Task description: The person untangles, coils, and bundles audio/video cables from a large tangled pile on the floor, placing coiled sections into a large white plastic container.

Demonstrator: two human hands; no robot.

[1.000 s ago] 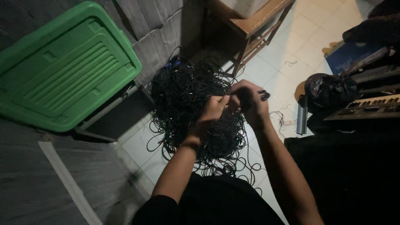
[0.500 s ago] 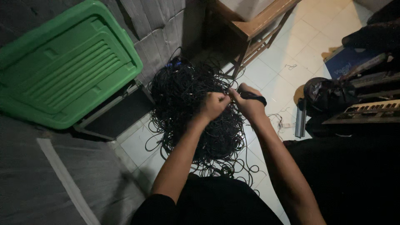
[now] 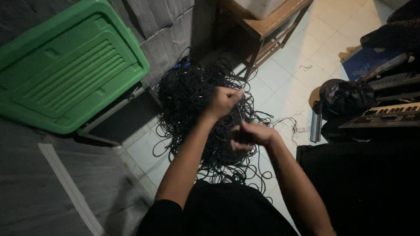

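Both hands work a single black cable [image 3: 239, 114] over a heap of tangled wire: the left hand [image 3: 224, 101] is clenched around the strand at its upper end, and the right hand [image 3: 253, 134], just below and nearer the body, is closed on the same strand, which runs taut between the two fists. Directly beneath the grip lies the tangle of black cables [image 3: 192, 100], spread across the pale tiled floor [image 3: 284, 83], with loose loops trailing toward the person's knees. By the look of it, one line is being pulled free of the mass; the next move likely calls for feeding the strand through hand over hand without tightening the knots below. Beyond the left hand, a green plastic bin lid [image 3: 70, 65] covers a dark case [image 3: 118, 118], so what is inside cannot be seen. Above the grip stands a wooden stool [image 3: 267, 30]. Well off past the right hand, a keyboard [image 3: 385, 114] and a black bag [image 3: 343, 97] sit in shadow.
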